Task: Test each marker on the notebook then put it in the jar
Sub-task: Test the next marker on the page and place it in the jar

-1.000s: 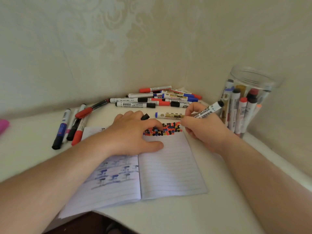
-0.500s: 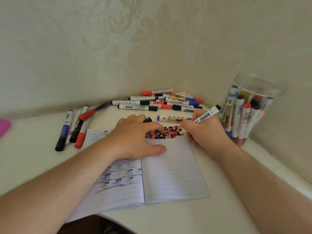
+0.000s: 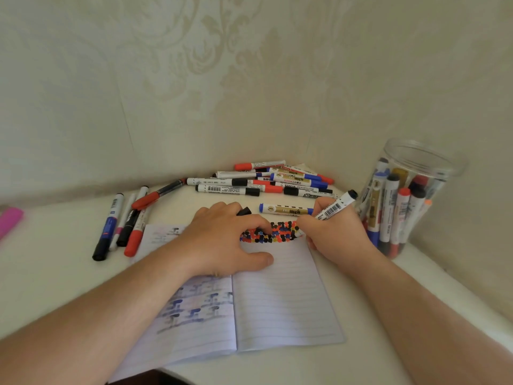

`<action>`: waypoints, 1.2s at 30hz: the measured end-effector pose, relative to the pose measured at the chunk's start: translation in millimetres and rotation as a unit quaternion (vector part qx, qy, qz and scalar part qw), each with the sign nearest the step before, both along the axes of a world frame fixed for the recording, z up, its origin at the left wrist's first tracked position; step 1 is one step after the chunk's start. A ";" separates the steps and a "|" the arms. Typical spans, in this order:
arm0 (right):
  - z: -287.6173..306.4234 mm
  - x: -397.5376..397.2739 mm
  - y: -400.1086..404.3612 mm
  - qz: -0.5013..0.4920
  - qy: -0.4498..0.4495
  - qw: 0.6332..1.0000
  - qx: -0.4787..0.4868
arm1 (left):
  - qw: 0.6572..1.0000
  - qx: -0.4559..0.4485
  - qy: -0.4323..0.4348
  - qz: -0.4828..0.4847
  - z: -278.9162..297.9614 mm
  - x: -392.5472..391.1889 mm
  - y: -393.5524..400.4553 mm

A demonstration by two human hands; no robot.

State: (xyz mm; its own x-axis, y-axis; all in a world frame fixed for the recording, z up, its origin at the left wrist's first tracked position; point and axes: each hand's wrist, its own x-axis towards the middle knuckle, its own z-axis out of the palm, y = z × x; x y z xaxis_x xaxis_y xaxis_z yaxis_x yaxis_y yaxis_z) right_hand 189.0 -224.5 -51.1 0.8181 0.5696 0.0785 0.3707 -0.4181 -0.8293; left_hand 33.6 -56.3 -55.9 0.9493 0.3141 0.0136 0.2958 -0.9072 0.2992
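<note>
Markers lie in three groups across the table (image 3: 41,273), and the move ahead turns on how the one in hand lies relative to the jar. At the left edge a pink thing (image 3: 9,222) shows only in part. Next come four loose markers (image 3: 122,223) lying side by side, ends toward the wall, just left of the notebook (image 3: 277,301). The left hand (image 3: 222,243) rests flat on the open notebook with fingers spread and lightly bent, pinning the page; a black cap (image 3: 244,211) pokes out at its knuckles, though whether the fingers hold it I cannot tell. Behind, in the far corner, a pile (image 3: 266,182) of untested markers lies mostly crosswise. One blue marker (image 3: 286,209) with a gold label lies alone between the pile and the page. At the top of the right-hand page sits a band of dots (image 3: 272,232) in black, red, blue and yellow.

The right hand (image 3: 336,234) grips the marker (image 3: 333,209) being tested, fingers curled round its white barrel. Its tip touches the right end of the dots; its long axis slants up and to the right, the dark rear end pointing toward the jar (image 3: 410,195). This marker is white, with a barcode and black print.

The jar stands at the right edge, just beside the right hand, clear-walled, open-topped and already well filled with upright markers. Judging by this, the right hand is the nearer one for the drop, once the marker is recapped.
</note>
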 end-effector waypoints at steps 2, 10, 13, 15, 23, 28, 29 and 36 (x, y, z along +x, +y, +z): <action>0.0 1.1 -0.6 0.003 0.015 1.000 0.012 | 1.000 -0.002 0.002 -0.001 1.1 -0.1 -0.3; -0.2 0.2 2.6 0.005 -0.022 1.000 -0.002 | 1.000 0.005 0.001 -0.001 0.9 -0.3 -0.1; 0.3 0.5 0.6 -0.001 -0.005 1.000 0.007 | 1.000 0.005 0.005 -0.001 1.2 0.1 -0.2; 1.6 -1.0 -0.2 -0.001 -0.002 1.000 0.004 | 1.000 0.006 0.006 -0.001 2.4 0.3 -0.9; 1.7 -0.3 -0.2 0.013 0.010 1.000 0.005 | 1.000 0.008 0.007 -0.003 3.4 -1.1 -1.9; 1.5 -0.8 1.1 -0.005 0.003 1.000 -0.001 | 1.000 0.008 0.007 -0.002 3.5 -0.8 -1.9; 1.9 -1.1 1.3 -0.004 -0.002 1.000 -0.008 | 1.000 0.007 0.005 -0.001 3.4 -0.9 -1.9; 5.2 -4.0 0.5 0.008 -0.012 0.999 0.045 | 0.996 -0.040 -0.076 -0.002 -1.2 -5.4 0.0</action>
